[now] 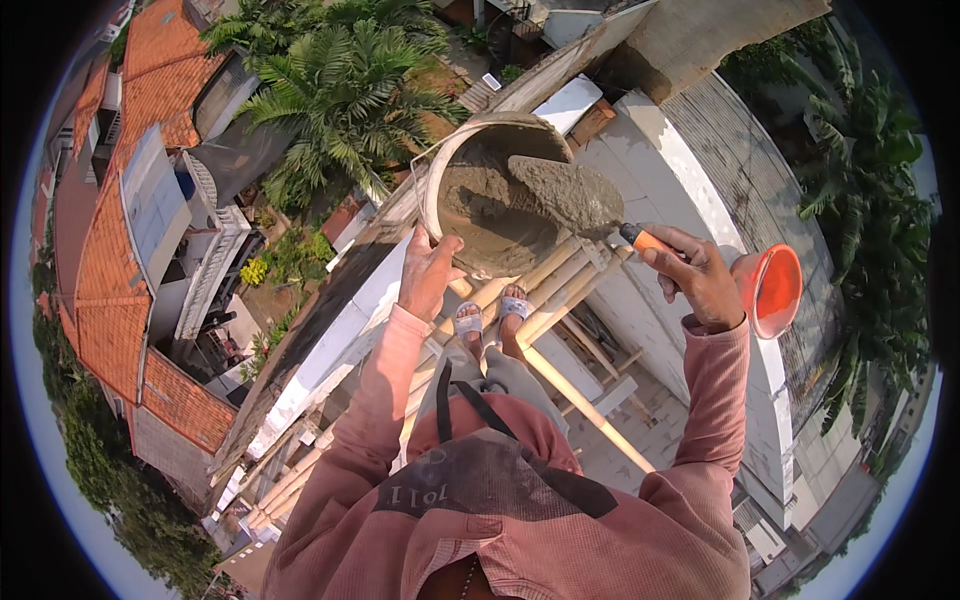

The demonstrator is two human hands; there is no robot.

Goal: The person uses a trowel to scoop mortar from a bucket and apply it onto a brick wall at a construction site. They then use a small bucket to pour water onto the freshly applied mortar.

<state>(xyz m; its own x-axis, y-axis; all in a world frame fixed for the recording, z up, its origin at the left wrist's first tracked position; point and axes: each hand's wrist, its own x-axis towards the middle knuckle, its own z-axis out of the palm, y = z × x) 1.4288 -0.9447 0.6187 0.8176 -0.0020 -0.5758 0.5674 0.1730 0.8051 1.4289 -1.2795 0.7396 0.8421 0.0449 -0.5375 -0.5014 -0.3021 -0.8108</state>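
My left hand (430, 272) grips the near left rim of a round bucket (432, 200), fingers curled over its edge. Wet grey mortar (500, 235) lies inside the bucket, heaped higher toward the far left. In my right hand (697, 275) is a trowel (655, 243) with an orange and black handle, my fingers wrapped round it. A thick load of mortar (575, 192) covers the trowel's blade, which is tilted over the right side of the bucket. Mortar hides the blade itself.
An orange bucket (775, 290) stands on the wall at the right. My sandalled feet (490, 315) rest on bamboo poles (560, 290) high above a floor. White block walls (690, 190) run along both sides. Beyond are palms (350, 110) and orange tiled roofs (105, 320).
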